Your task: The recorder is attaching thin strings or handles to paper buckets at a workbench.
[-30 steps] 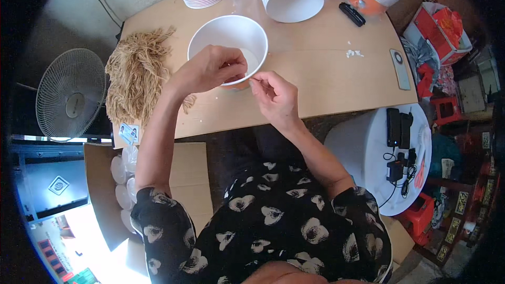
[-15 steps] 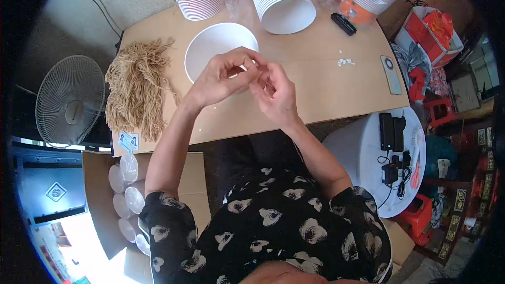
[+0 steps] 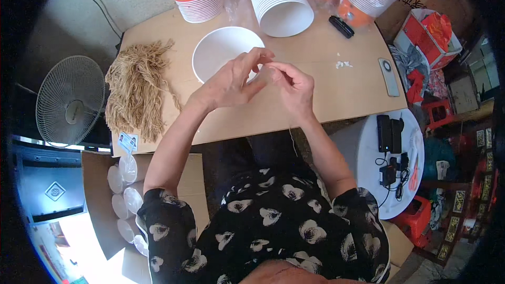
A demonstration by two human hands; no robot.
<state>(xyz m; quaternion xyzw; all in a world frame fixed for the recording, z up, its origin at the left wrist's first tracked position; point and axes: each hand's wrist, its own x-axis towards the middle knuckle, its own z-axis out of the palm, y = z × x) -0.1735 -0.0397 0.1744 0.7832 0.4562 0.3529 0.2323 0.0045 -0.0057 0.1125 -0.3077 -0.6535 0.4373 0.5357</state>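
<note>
My left hand point(image 3: 231, 81) is over the near rim of a white paper bucket point(image 3: 213, 47), its fingers bent and its thumb held apart, with nothing visible in it. Just to its right, my right hand point(image 3: 297, 88) has thumb and forefinger pinched together. A thin tan cord point(image 3: 293, 139) hangs below that hand past the table edge; its upper end is hidden in the fingers. On the left of the table lies a thick bundle of tan cords point(image 3: 138, 92).
Stacked orange-and-white buckets point(image 3: 197, 2) and a toppled stack point(image 3: 284, 13) line the back. White bits point(image 3: 343, 64), a black clip-like object point(image 3: 342, 26) and a phone point(image 3: 389, 77) lie to the right. A fan point(image 3: 71, 102) stands left; a carton of cups point(image 3: 97, 194) sits below.
My hands have drawn a little apart: the right moved rightward, and the left thumb opened away from its fingers. The view shifted slightly.
</note>
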